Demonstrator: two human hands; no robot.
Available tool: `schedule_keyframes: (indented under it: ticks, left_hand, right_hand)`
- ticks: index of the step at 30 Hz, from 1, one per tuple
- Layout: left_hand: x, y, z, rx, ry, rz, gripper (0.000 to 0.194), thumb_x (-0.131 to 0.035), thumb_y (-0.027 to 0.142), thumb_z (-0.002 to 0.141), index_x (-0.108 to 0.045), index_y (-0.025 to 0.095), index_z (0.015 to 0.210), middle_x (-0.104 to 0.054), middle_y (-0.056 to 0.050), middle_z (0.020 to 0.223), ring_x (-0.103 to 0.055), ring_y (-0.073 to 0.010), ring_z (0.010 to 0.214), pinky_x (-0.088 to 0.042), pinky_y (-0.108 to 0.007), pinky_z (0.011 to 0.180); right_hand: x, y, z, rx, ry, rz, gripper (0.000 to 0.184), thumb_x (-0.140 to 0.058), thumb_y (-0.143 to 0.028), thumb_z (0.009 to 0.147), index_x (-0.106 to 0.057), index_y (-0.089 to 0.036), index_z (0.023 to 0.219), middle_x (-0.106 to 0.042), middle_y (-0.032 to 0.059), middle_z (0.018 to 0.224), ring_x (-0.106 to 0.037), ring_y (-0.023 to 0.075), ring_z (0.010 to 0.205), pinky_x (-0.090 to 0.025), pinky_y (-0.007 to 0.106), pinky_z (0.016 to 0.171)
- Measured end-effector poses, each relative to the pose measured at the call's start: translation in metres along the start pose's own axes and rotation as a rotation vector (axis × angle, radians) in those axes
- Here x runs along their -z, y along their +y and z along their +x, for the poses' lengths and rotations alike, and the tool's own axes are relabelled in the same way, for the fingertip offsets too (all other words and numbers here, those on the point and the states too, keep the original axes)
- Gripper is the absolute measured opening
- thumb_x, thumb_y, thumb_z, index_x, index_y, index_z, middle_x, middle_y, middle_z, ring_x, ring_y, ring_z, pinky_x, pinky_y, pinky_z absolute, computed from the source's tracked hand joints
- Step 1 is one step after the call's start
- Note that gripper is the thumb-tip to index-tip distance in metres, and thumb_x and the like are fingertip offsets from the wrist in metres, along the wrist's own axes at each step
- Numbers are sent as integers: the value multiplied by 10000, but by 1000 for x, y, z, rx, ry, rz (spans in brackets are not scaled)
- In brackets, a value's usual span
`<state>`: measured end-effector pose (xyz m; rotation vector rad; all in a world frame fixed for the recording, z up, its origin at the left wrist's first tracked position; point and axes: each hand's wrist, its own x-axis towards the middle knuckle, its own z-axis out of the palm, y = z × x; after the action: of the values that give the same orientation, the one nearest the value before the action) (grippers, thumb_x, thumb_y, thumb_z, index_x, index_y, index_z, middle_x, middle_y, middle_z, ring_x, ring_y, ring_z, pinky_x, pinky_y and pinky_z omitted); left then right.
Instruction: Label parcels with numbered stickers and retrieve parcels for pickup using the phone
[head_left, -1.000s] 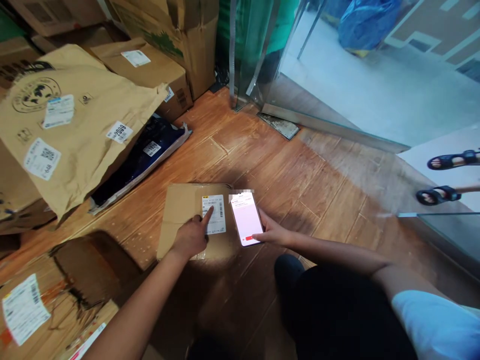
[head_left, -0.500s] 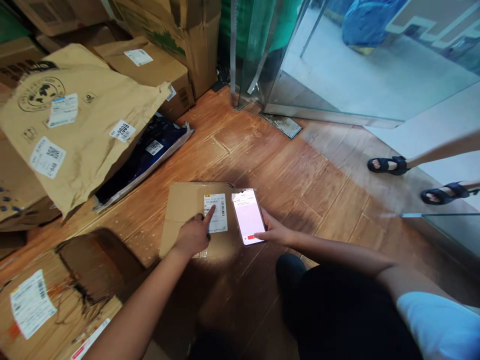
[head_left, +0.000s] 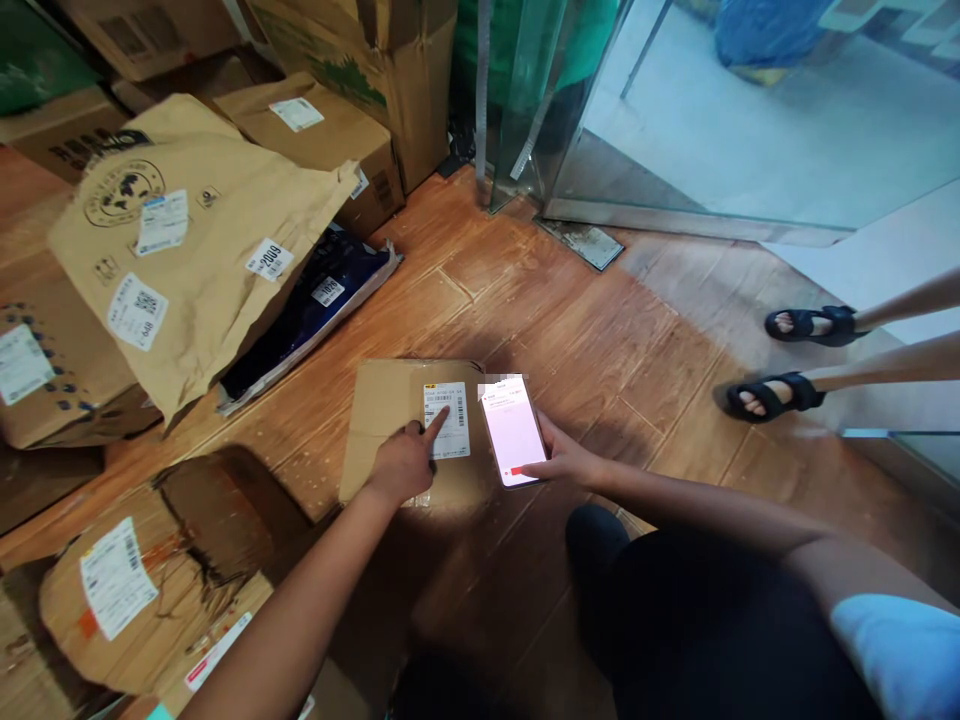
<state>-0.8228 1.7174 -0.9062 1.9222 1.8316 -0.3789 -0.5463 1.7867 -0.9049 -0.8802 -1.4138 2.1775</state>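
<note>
A flat brown cardboard parcel (head_left: 382, 420) lies on the wooden floor in front of me, with a white shipping label (head_left: 448, 420) on its right part. My left hand (head_left: 405, 465) rests on the parcel, fingers curled and the index finger stretched out onto the label. My right hand (head_left: 566, 462) holds a smartphone (head_left: 514, 430) with a lit pinkish-white screen, just right of the label above the parcel's edge. My dark-trousered knee (head_left: 615, 560) is below the phone.
Brown boxes and a large paper-wrapped parcel (head_left: 195, 250) are piled at the left, a dark blue bag (head_left: 300, 320) beneath them. A torn parcel (head_left: 150, 570) lies at lower left. Glass door panels (head_left: 675, 130) stand at the back. Another person's sandalled feet (head_left: 780, 395) stand at the right.
The other person's feet have stepped in from the right edge towards the floor. The view has shifted slightly; my hands stay on the label and the phone.
</note>
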Motion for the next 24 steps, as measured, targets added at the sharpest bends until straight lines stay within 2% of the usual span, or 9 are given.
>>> schedule_keyframes:
  ticks: [3, 5, 8, 10, 11, 14, 18, 20, 24]
  left_hand:
    - [-1, -1, -1, 19, 12, -37, 942, -568, 229, 754, -63, 338, 1542, -567, -129, 1086, -622, -288, 880, -492, -386, 724]
    - [-3, 1, -2, 23, 59, -242, 830, -541, 232, 775, -206, 287, 1532, -575, -147, 1114, -621, -291, 914, -490, -417, 779]
    - [-5, 12, 0, 23, 54, -995, 574, -385, 381, 898, -432, 165, 1427, -625, -155, 1155, -611, -264, 1020, -483, -395, 846]
    - [-3, 22, 2, 51, -6, -1467, 600, -341, 520, 908, -543, 120, 1308, -670, -147, 1121, -621, -250, 1018, -490, -371, 825]
    - [-1, 28, 2, 73, -21, -1600, 626, -380, 580, 880, -594, 107, 1230, -687, -145, 1084, -632, -251, 982, -493, -366, 800]
    - [6, 38, 0, 134, 40, -1676, 590, -545, 638, 771, -678, 95, 958, -711, -128, 925, -639, -249, 863, -486, -359, 761]
    - [10, 41, -5, 130, 81, -1647, 529, -570, 651, 756, -646, 128, 726, -682, -84, 743, -633, -239, 780, -473, -373, 797]
    - [6, 40, -6, 112, 90, -1641, 517, -572, 642, 768, -637, 135, 696, -673, -74, 719, -626, -228, 759, -466, -372, 816]
    - [-6, 34, -6, 133, 96, -1712, 542, -508, 623, 817, -687, 115, 880, -708, -92, 814, -627, -234, 760, -467, -362, 745]
  right_hand:
    - [-7, -1, -2, -71, -1, 150, 829, -844, -243, 634, -395, -282, 1329, -578, 97, 1314, -585, 283, 1155, -458, 504, 992]
    - [-15, -1, -2, -136, 32, 287, 715, -804, -317, 689, -425, -281, 1294, -631, 90, 1228, -652, 272, 1024, -519, 473, 890]
    - [-30, 1, -3, -181, 93, 381, 557, -691, -489, 782, -467, -269, 1242, -669, 90, 1148, -680, 276, 941, -534, 478, 844]
    - [-37, 7, -2, -173, 106, 354, 500, -631, -548, 814, -502, -266, 1206, -672, 89, 1148, -668, 282, 983, -519, 479, 882]
    - [-39, 10, -2, -162, 111, 327, 480, -616, -564, 821, -523, -265, 1185, -668, 87, 1162, -654, 282, 1017, -509, 470, 902]
    - [-42, 21, -3, -144, 99, 282, 473, -589, -595, 829, -549, -269, 1170, -646, 81, 1214, -619, 283, 1083, -487, 455, 930]
    - [-45, 26, -4, -151, 61, 322, 496, -578, -575, 846, -514, -287, 1245, -624, 77, 1266, -604, 282, 1118, -473, 455, 947]
    - [-48, 22, -5, -168, 46, 346, 508, -584, -570, 843, -513, -293, 1262, -626, 74, 1271, -602, 278, 1129, -461, 457, 970]
    - [-51, 11, -8, -189, 42, 327, 504, -571, -611, 832, -577, -271, 1205, -624, 75, 1284, -589, 281, 1152, -440, 449, 1004]
